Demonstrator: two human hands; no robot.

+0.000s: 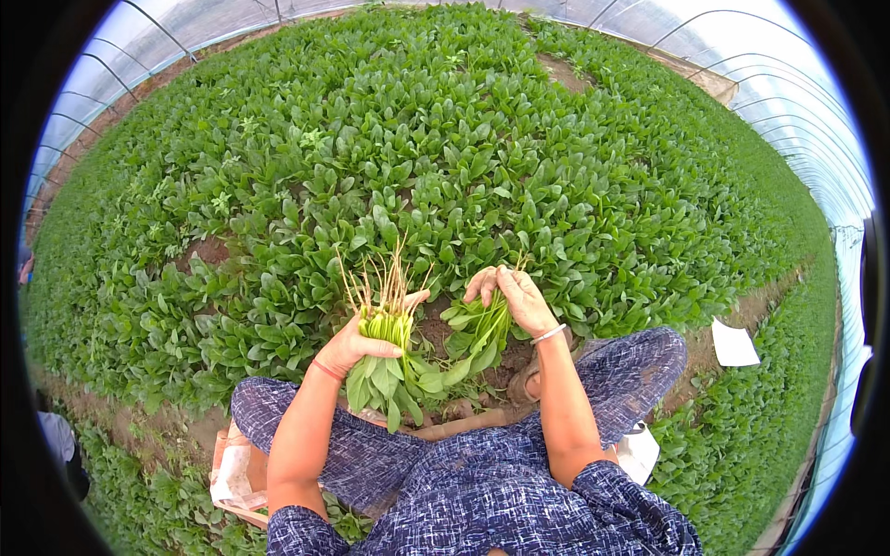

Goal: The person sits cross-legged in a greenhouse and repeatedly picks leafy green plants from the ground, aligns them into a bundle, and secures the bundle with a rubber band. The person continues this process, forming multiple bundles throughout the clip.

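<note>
My left hand (361,347) grips a thick bunch of spinach (384,379), its pale roots pointing up and its leaves hanging down. To the right, my right hand (511,295) has its fingers curled around a smaller bundle of spinach plants (480,330). The leaves of that bundle droop toward the left, and a few root ends stick out above the fingers. The tips of the two bundles come close together over a patch of bare soil (434,326). Growing spinach (417,174) stands just beyond both hands.
An open cardboard box (236,479) with a light lining sits beside my left knee. A white sheet (735,344) lies on the soil path at right. White material (637,452) shows by my right thigh. Plastic greenhouse walls (786,90) curve around. Part of a person (59,438) appears at the left edge.
</note>
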